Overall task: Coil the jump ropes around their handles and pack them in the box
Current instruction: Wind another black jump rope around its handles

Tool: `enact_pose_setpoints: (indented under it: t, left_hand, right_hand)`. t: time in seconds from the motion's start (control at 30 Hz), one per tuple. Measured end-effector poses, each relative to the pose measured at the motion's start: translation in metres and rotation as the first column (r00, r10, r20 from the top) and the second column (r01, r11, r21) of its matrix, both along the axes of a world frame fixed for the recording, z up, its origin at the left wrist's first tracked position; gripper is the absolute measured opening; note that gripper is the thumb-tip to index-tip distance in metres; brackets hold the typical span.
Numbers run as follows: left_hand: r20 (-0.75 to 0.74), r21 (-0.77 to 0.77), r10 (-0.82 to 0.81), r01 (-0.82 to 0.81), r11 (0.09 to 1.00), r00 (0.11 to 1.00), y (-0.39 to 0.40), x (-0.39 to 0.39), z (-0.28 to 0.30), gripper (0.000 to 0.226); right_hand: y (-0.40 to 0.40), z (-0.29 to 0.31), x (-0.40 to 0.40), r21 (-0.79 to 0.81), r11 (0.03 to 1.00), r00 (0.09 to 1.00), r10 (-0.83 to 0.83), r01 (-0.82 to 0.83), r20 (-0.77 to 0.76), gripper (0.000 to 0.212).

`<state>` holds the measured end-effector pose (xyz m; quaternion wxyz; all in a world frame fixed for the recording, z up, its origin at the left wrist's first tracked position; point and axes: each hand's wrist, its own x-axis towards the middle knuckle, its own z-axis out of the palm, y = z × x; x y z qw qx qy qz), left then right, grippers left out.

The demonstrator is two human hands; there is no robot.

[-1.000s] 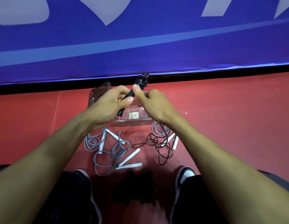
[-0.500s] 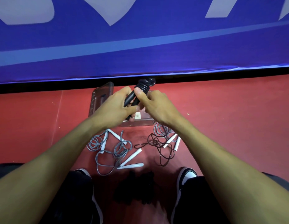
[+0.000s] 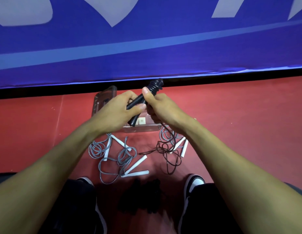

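Note:
My left hand point(image 3: 119, 110) grips the black handles point(image 3: 135, 103) of a dark jump rope held above the clear plastic box point(image 3: 140, 128). My right hand point(image 3: 161, 105) holds the upper part, thumb pressed beside the coils of rope point(image 3: 155, 86) wound round the handles' top. The loose dark rope point(image 3: 169, 155) trails from my right hand down to the floor. Grey ropes with white handles point(image 3: 120, 157) lie on the red floor in front of the box, and another grey rope point(image 3: 178, 144) lies to the right under the dark one.
The box's clear lid point(image 3: 104, 98) lies beside it at the left. A blue banner wall point(image 3: 146, 48) stands right behind the box. My knees and black-and-white shoes point(image 3: 194, 182) frame the ropes from below.
Both hands have stayed over the box while the coil at the handles' top has grown thicker. The handles have tilted a little and the loose dark rope on the floor has shifted.

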<state>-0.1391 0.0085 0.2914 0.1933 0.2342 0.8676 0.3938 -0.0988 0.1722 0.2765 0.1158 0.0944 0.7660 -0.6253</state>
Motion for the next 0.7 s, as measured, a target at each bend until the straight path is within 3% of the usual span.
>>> enact_pose_setpoints:
  t: [0.1,0.17,0.23,0.3,0.37,0.43,0.5,0.63,0.7]
  left_hand:
    - [-0.05,0.021,0.059,-0.058,0.998,0.997,-0.002,0.002,0.002,0.031]
    - [-0.057,0.018,0.085,-0.084,0.996,0.995,-0.001,0.003,0.004,0.035]
    - [0.009,0.021,0.065,-0.065,0.998,0.998,0.0,0.005,0.005,0.03]
    - [0.085,0.054,0.027,-0.032,0.998,0.996,0.001,0.009,0.002,0.023]
    - [0.005,0.027,0.059,-0.059,0.998,0.998,0.003,0.011,-0.002,0.02]
    - [-0.161,-0.026,0.108,-0.113,0.993,0.981,0.004,0.011,-0.007,0.024]
    - [-0.2,-0.001,0.093,-0.095,0.995,0.975,0.007,0.012,-0.008,0.023]
    - [-0.133,-0.096,-0.015,0.002,0.995,0.991,0.012,0.012,-0.01,0.013]
    - [0.006,-0.093,-0.003,0.004,0.996,1.0,0.01,0.007,-0.011,0.015]
  right_hand:
    - [-0.002,0.003,0.002,0.054,0.999,1.0,0.001,-0.001,0.003,0.058]
    - [-0.001,0.006,0.003,0.195,0.981,0.999,0.011,-0.003,-0.04,0.063]
    - [-0.001,0.008,0.004,0.353,0.935,0.995,0.056,-0.024,-0.083,0.068]
    - [-0.002,0.01,0.007,0.414,0.91,0.994,0.069,-0.028,-0.084,0.07]
    - [-0.003,0.011,0.008,0.425,0.905,0.997,0.038,-0.005,-0.069,0.075]
    - [-0.004,0.011,0.007,0.412,0.911,0.998,0.013,0.011,-0.055,0.078]
    - [-0.005,0.009,0.005,0.335,0.942,0.999,0.004,0.013,-0.052,0.07]
    - [-0.005,0.002,0.002,0.148,0.988,0.999,-0.04,0.045,-0.033,0.055]
    - [-0.003,0.002,0.001,0.03,0.999,0.999,-0.032,0.031,0.003,0.052]
